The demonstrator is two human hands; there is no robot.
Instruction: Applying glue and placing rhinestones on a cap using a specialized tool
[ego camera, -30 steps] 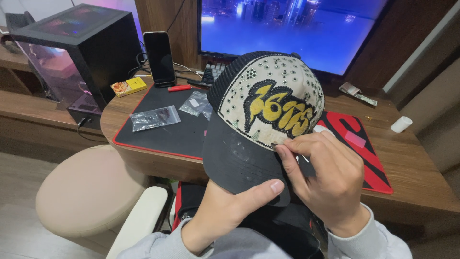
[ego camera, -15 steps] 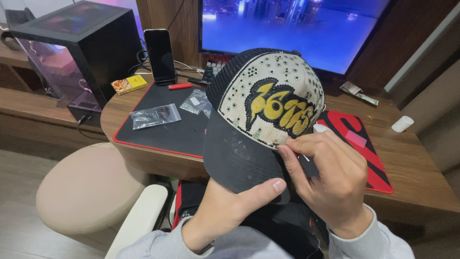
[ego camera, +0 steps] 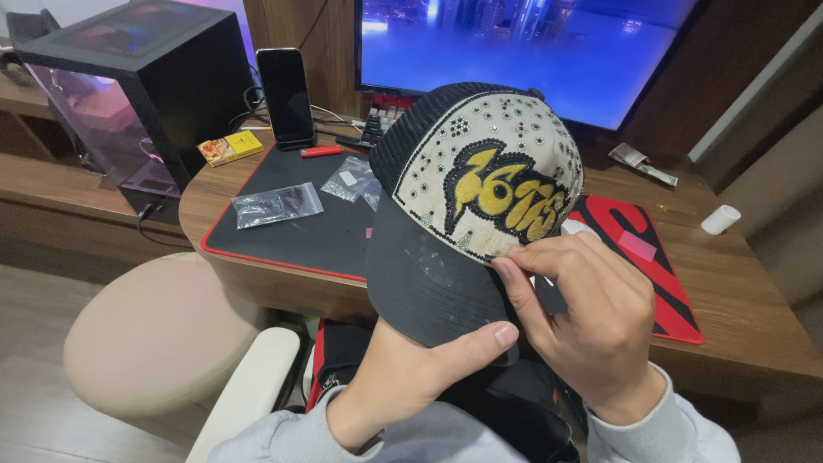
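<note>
Little has shifted since a second ago: the cap [ego camera: 480,197] sits slightly lower, still raised over the table [ego camera: 746,300] edge. Left hand [ego camera: 411,377] grips the dark brim from beneath, thumb on top. Right hand [ego camera: 591,317] pinches at the front panel's lower edge. Black mat [ego camera: 300,231] behind has bare room.

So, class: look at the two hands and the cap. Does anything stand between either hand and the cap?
Nothing visible does. The left hand grips the cap from under its dark brim, thumb on top of the brim. The right hand pinches at the lower edge of the studded front panel, fingertips right on the cap.
</note>
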